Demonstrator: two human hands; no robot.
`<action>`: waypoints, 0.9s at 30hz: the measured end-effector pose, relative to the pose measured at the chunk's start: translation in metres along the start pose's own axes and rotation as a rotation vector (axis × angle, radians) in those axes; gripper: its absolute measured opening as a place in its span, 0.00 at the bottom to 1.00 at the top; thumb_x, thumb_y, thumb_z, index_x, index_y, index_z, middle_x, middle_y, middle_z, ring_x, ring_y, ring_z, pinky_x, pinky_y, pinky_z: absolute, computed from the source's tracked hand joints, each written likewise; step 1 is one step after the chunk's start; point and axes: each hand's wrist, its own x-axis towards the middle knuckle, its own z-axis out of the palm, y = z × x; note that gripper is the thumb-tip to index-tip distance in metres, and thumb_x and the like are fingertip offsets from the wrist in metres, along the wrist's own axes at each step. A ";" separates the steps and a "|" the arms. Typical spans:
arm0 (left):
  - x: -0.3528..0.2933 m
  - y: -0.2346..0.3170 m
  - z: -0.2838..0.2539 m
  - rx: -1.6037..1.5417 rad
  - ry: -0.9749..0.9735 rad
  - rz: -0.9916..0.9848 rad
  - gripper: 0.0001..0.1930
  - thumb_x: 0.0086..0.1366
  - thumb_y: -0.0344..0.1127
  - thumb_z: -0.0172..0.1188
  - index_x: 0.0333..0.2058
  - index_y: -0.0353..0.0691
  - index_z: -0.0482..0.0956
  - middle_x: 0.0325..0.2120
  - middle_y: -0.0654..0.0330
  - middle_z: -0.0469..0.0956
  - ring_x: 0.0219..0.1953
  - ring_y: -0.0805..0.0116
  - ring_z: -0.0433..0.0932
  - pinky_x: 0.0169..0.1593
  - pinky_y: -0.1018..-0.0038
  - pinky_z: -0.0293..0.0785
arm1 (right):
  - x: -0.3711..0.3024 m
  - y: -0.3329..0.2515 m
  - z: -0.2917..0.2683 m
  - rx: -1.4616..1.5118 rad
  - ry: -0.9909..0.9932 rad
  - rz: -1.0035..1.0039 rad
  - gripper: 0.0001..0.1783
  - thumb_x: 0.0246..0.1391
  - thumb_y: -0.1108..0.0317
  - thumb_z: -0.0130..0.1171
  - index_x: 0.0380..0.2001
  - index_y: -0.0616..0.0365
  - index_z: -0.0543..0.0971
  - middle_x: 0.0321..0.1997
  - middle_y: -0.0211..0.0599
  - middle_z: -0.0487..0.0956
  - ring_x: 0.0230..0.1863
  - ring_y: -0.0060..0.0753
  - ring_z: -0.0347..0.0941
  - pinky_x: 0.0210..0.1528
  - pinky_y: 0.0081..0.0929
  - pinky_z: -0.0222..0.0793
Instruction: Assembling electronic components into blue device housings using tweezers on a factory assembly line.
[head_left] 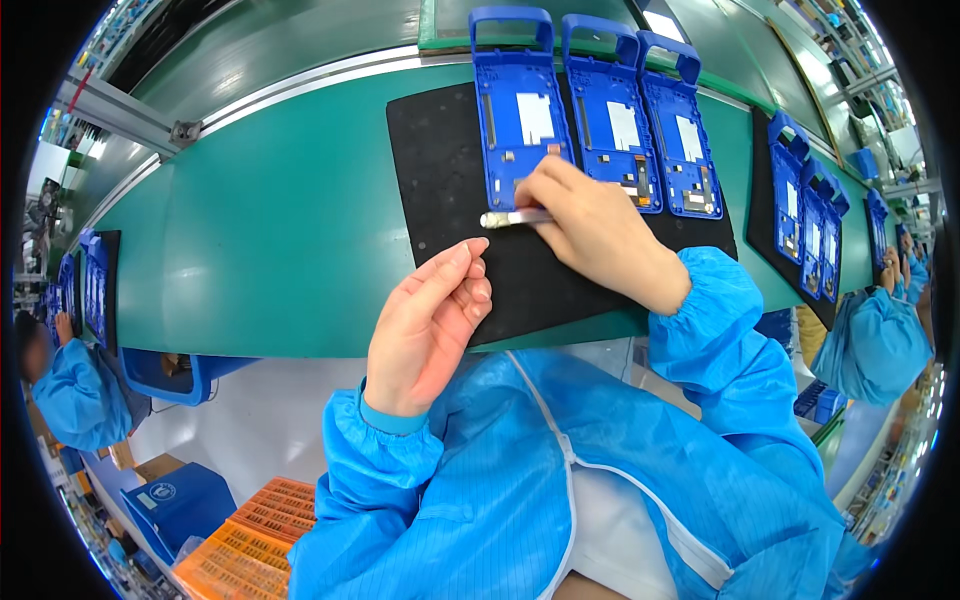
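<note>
My right hand is closed around a slim, pale rod-like tool, its blunt end pointing left; its exact kind is unclear. Behind that hand lies a blue plastic housing with a loop handle, a white label and small parts inside. The fingers partly cover its lower end. Two similar housings, a middle one and a right one, lie beside it on a black mat. Nearer to me, my left hand is raised, thumb and fingertips together. Whatever they may pinch is too small to make out.
The mat lies on a green workbench. More blue housings lie on mats at the right and far left. Co-workers in blue smocks sit on both sides. Orange trays and a blue bin stand at lower left.
</note>
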 end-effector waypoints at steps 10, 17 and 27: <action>-0.021 -0.007 0.000 0.131 0.053 -0.046 0.14 0.62 0.32 0.53 0.44 0.28 0.72 0.24 0.62 0.71 0.27 0.76 0.68 0.32 0.80 0.67 | -0.031 -0.025 -0.018 0.535 0.239 0.133 0.19 0.60 0.61 0.40 0.35 0.65 0.76 0.30 0.36 0.76 0.26 0.26 0.71 0.28 0.21 0.67; -0.026 -0.017 0.015 0.202 0.020 -0.175 0.11 0.62 0.31 0.52 0.40 0.28 0.73 0.27 0.59 0.74 0.26 0.74 0.71 0.29 0.80 0.67 | -0.037 -0.019 -0.006 0.956 0.168 0.205 0.24 0.60 0.53 0.41 0.34 0.65 0.77 0.29 0.40 0.77 0.34 0.30 0.74 0.36 0.23 0.70; -0.022 -0.024 0.009 0.157 -0.055 -0.144 0.13 0.64 0.35 0.50 0.41 0.30 0.73 0.23 0.64 0.69 0.23 0.76 0.66 0.27 0.79 0.61 | -0.025 -0.016 0.011 0.621 0.052 0.076 0.10 0.45 0.79 0.61 0.29 0.61 0.70 0.34 0.35 0.74 0.35 0.22 0.72 0.35 0.17 0.70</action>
